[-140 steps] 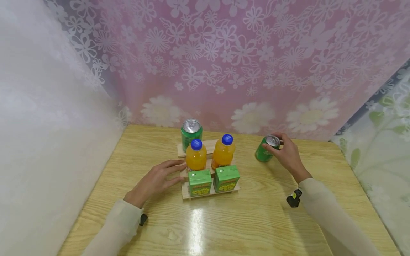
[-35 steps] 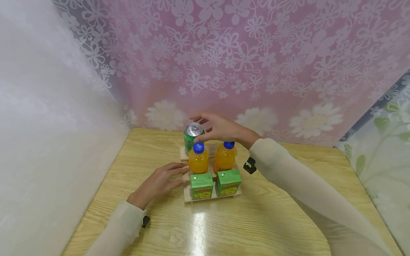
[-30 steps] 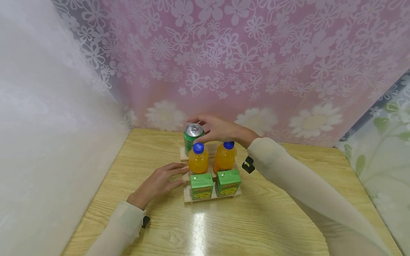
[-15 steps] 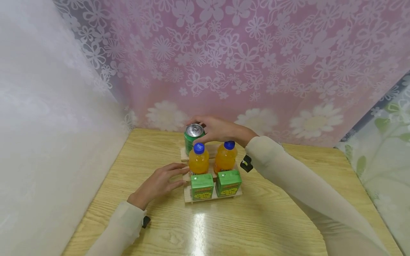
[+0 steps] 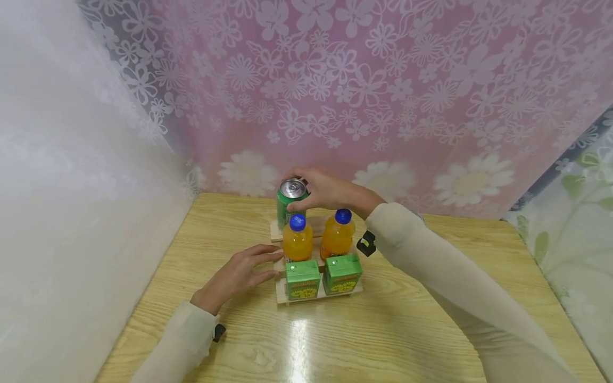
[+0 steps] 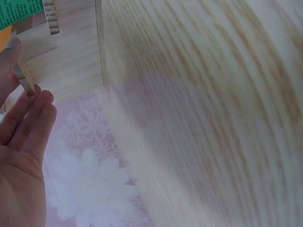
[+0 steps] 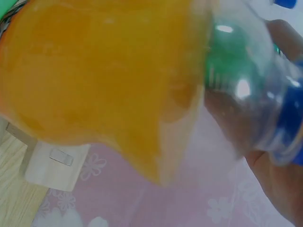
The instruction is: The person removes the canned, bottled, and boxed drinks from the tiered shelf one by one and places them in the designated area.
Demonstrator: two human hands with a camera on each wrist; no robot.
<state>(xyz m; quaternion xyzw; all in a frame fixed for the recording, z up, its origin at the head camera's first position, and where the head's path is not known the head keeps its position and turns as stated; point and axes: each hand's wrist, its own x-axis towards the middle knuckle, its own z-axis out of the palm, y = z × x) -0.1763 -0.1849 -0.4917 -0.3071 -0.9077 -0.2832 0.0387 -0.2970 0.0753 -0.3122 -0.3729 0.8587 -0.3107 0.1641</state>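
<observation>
My right hand (image 5: 322, 190) grips a green drink can (image 5: 286, 208) with a silver top, at the back left of a small stepped wooden rack (image 5: 313, 297). In the right wrist view, an orange drink bottle (image 7: 94, 71) blocks most of that can. My left hand (image 5: 235, 275) is at the rack's left side. The left wrist view shows its thumb and fingers (image 6: 38, 118) pinching the end of a wooden slat (image 6: 24, 78). Two blue-capped orange drink bottles stand on the middle step. Two green juice cartons (image 5: 303, 287) stand on the front step.
The rack stands on a wood-grain table (image 5: 383, 330). Behind it hangs a pink flowered curtain (image 5: 325, 106), with a pale cloth (image 5: 86, 186) at left. A sliver of silver (image 5: 419, 216) shows behind the right sleeve.
My right hand has left a can on the right and moved to the back-left can. Its fingers have closed round it, and it has risen slightly. My left hand has stayed at the rack.
</observation>
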